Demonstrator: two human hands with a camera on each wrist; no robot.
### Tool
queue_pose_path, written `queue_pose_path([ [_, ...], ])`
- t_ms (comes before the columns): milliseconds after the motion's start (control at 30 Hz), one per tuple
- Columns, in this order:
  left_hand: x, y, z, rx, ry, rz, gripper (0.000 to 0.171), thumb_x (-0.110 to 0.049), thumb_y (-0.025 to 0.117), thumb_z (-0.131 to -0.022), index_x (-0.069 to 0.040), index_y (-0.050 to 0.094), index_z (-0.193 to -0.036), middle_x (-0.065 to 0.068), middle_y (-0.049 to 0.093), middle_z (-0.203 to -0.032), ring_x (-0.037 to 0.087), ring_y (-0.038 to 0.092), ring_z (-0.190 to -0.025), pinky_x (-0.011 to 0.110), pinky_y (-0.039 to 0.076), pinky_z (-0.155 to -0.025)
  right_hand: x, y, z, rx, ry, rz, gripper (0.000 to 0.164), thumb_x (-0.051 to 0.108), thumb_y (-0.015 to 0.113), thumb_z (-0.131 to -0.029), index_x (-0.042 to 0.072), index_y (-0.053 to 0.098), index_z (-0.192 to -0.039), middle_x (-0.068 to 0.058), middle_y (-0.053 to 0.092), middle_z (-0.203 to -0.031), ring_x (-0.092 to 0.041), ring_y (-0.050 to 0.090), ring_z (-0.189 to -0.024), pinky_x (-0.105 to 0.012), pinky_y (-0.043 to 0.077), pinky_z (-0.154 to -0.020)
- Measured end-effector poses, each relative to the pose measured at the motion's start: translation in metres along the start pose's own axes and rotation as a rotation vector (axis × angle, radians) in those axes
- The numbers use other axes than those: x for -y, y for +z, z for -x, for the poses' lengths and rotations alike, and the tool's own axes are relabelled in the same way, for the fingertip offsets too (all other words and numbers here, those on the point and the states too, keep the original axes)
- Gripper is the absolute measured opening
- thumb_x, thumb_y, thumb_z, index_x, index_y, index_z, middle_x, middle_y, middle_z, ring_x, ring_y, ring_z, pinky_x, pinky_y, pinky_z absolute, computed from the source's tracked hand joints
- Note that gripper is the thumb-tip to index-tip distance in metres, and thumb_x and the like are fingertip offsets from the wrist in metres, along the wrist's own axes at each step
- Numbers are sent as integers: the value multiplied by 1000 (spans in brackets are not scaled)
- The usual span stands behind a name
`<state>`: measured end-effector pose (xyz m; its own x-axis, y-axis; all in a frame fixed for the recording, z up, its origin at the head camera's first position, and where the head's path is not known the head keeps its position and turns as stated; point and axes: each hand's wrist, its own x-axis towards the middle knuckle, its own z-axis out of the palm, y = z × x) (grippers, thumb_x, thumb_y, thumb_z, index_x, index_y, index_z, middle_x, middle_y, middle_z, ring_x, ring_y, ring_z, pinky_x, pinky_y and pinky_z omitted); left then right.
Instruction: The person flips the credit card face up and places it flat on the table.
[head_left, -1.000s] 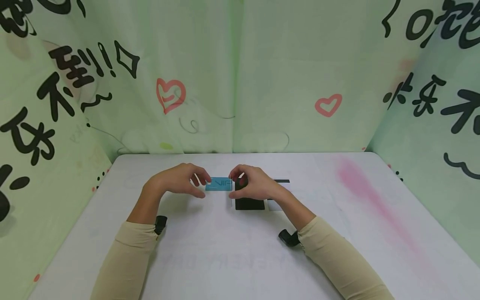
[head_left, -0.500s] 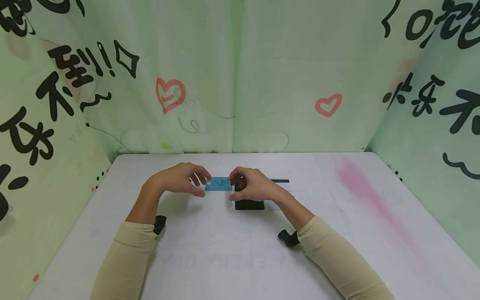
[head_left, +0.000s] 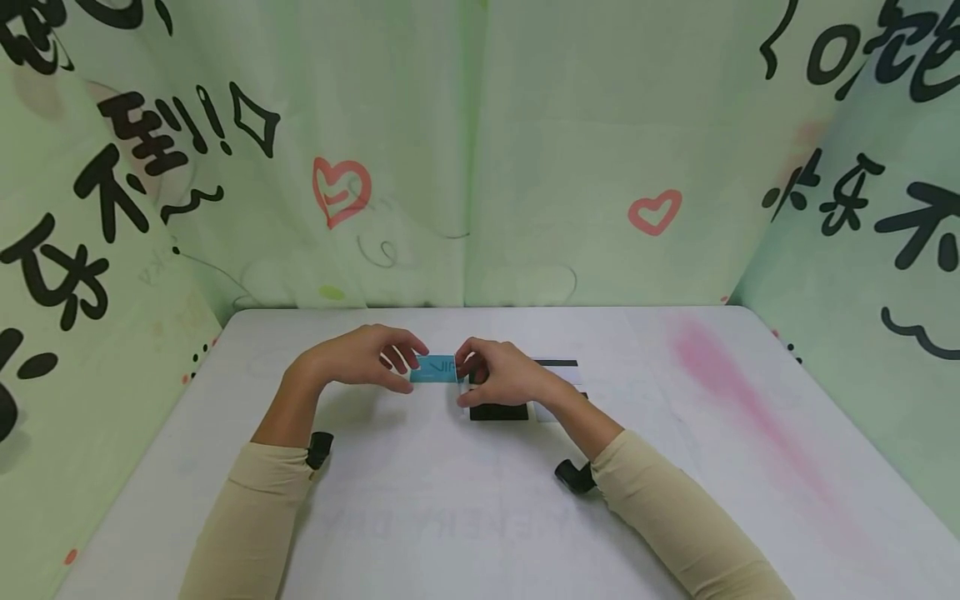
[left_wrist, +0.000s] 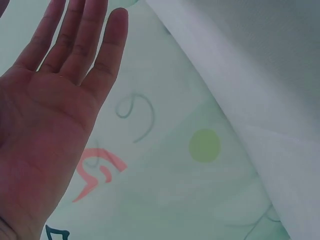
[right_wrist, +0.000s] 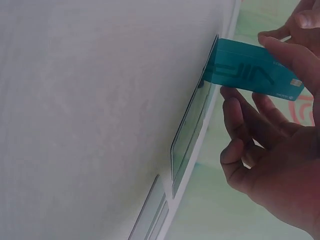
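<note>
A teal card marked VIP (head_left: 433, 369) is between the two hands at mid-table. My left hand (head_left: 362, 357) has its bent fingers and thumb at the card's left end. In the left wrist view the palm of the left hand (left_wrist: 52, 110) shows, but the card is out of frame. My right hand (head_left: 506, 371) is at the card's right end and covers part of it. The right wrist view shows the teal card (right_wrist: 245, 70) between thumb and fingers of the right hand (right_wrist: 272, 165), with the other hand's fingertips close by.
Under and beside the right hand lie a black card (head_left: 498, 412) and a white card with a dark stripe (head_left: 558, 369). Another pale card (head_left: 546, 413) is partly hidden by the right wrist. A green printed curtain (head_left: 555, 167) stands behind the white table (head_left: 420, 508).
My right hand has shifted slightly left and covers more of the teal card's right end. The left fingertips have edged a little to the right. The card's left edge stays put.
</note>
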<state>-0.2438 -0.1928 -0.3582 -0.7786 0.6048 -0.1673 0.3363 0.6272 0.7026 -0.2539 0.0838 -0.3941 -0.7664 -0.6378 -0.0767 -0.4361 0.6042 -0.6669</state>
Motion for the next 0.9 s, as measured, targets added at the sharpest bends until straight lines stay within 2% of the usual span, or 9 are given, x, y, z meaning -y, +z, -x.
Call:
queue_pose_path([
  [300,2,-2,-1,-3,21,6,58,-22,83,-87,-7,62,-139,14,71,-124,32,69,-116,44,55,-102,-1,2,-2,14,5,26,51,23,89,-83,10,59,-123,-5,76,-115,-15,61,-88,-28,50,-81],
  [600,2,-2,0,-8,40,19,58,-24,83,-87,-6,62,-138,15,71,-124,34,68,-116,47,53,-104,2,3,-2,5,-11,43,49,24,88,-83,11,63,-123,-3,77,-111,-16,65,-93,-29,53,-85],
  [900,2,-1,1,1,51,15,57,-26,83,-87,-8,63,-138,14,71,-123,32,69,-115,52,51,-107,7,6,-3,3,-34,93,50,27,89,-82,12,66,-124,-3,77,-107,-12,63,-84,-27,51,-78],
])
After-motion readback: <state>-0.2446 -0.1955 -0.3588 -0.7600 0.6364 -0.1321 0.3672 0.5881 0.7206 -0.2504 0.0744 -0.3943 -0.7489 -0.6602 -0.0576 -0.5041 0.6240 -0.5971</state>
